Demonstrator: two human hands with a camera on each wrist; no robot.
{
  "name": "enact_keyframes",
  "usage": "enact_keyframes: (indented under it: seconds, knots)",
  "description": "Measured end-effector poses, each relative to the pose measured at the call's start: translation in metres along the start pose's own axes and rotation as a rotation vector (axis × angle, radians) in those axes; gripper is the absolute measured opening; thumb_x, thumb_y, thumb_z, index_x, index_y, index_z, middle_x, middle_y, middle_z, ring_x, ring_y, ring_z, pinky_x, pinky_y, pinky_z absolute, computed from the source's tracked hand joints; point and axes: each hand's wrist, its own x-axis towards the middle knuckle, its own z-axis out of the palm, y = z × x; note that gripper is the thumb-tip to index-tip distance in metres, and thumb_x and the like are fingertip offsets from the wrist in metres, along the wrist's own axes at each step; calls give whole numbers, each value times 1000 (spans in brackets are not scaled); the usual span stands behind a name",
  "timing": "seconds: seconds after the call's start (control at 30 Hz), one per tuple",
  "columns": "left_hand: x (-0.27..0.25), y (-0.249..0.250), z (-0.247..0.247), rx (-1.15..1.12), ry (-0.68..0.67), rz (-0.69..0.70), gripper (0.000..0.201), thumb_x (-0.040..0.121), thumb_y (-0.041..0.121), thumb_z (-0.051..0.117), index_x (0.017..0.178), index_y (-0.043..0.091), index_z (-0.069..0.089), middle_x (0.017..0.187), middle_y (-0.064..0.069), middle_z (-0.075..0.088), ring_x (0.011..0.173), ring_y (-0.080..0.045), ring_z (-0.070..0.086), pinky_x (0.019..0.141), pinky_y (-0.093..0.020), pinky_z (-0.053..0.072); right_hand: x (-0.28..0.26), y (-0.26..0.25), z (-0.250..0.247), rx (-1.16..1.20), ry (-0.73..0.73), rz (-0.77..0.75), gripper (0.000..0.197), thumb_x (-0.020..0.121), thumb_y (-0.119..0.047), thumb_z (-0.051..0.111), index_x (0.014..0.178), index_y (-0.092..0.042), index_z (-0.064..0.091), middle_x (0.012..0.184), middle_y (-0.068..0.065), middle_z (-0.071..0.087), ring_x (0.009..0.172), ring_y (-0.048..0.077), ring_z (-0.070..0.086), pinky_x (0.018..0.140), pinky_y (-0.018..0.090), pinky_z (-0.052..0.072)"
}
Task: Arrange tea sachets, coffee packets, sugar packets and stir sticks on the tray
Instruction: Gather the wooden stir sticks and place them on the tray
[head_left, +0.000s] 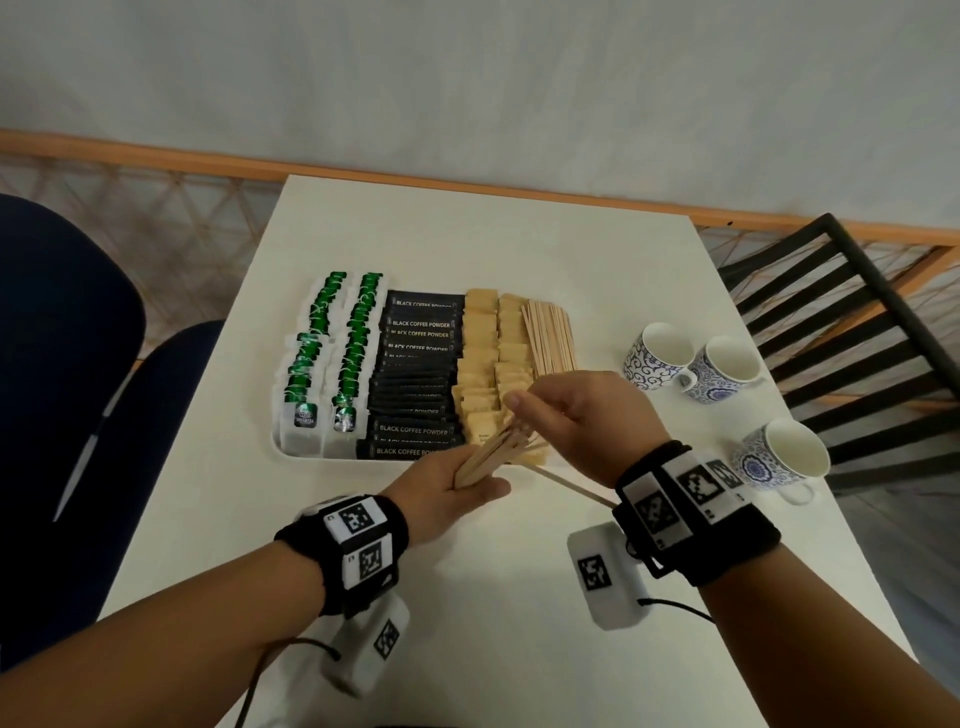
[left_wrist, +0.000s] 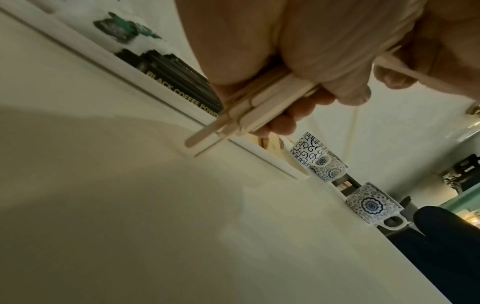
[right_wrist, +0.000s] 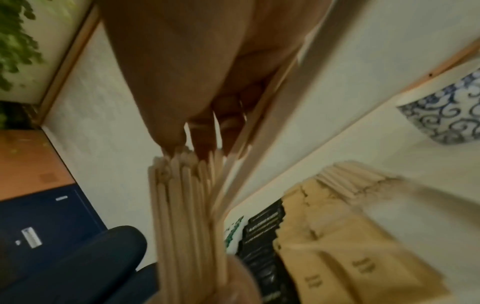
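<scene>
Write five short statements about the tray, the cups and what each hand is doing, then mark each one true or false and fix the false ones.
1. The left hand grips a bundle of stir sticks. True.
2. The black coffee packets lie between the tea sachets and the brown sugar packets on the tray. True.
3. The cups stand on the tray. False: all three stand on the table, to the right of the tray.
4. The right hand rests flat on the table. False: it is raised, its fingers at the tips of the bundle.
5. One loose stir stick lies on the table beside the tray. True.
</scene>
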Motion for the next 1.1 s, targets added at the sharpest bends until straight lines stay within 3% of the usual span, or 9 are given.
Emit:
enact_keyframes:
  seconds: [0.13,0.23,0.37,0.43,0.5,0.63,0.8,0.97,1.1]
  knots:
    - [-1,1,7,-96,26,2,25,77,55,61,66,36,48,63,13,40,62,-11,39,63,-31,38,2,-5,5,-169,-36,-20,70,83,-72,6,72,-25,58,67,-8,56,62,11,51,50,25,32]
    - [-2,0,2,-146,73,-25,26,85,40,65,73,23,49,68,6,44,65,-12,45,66,-33,44,-2,4,6,-140,-56,39,78,74,-83,6,89,-33,63,81,-13,58,73,7,53,57,26,36]
    - [0,-5,-7,-190,141,-70,9,90,24,64,87,16,60,80,-1,56,74,-14,53,71,-33,52,-13,23,11,87,-160,144,48,70,-72,45,102,-38,59,84,-15,52,77,3,52,67,24,44]
    - [-1,-7,-10,-189,160,-88,3,90,23,63,90,21,62,94,-14,62,73,-15,54,69,-31,52,-21,36,18,29,-251,202,30,72,-52,63,98,-40,55,83,-15,48,74,1,50,67,23,41]
    - [-2,-8,-11,-160,164,-90,3,91,23,62,89,21,62,102,-20,62,69,-13,52,65,-26,51,-33,49,30,-73,-350,238,22,76,-44,65,95,-41,55,83,-17,46,72,-3,48,67,21,36]
    - [-3,-12,-11,-80,170,-103,3,91,25,61,88,24,61,80,-6,59,61,-8,50,61,-23,48,-54,66,50,-96,-435,381,49,69,-65,67,109,-39,53,97,-18,53,93,3,56,75,24,42]
    - [1,-9,-6,163,120,-50,11,89,24,63,85,34,61,74,13,61,62,8,54,59,-8,40,-55,67,57,-162,-452,268,48,85,-55,56,129,-40,43,122,-14,54,108,10,55,84,27,45]
    - [10,-2,7,485,-15,-32,15,91,29,56,103,24,63,88,4,65,80,-16,60,71,-27,45,-57,68,59,-303,-474,222,40,95,-26,41,134,-37,45,126,-9,54,114,17,55,85,30,44]
    - [18,7,21,604,-79,5,26,92,30,53,118,26,57,100,4,65,90,-16,60,77,-27,46,-66,72,61,-204,-386,391,36,92,-18,42,125,-33,49,115,-8,61,103,18,59,74,25,39]
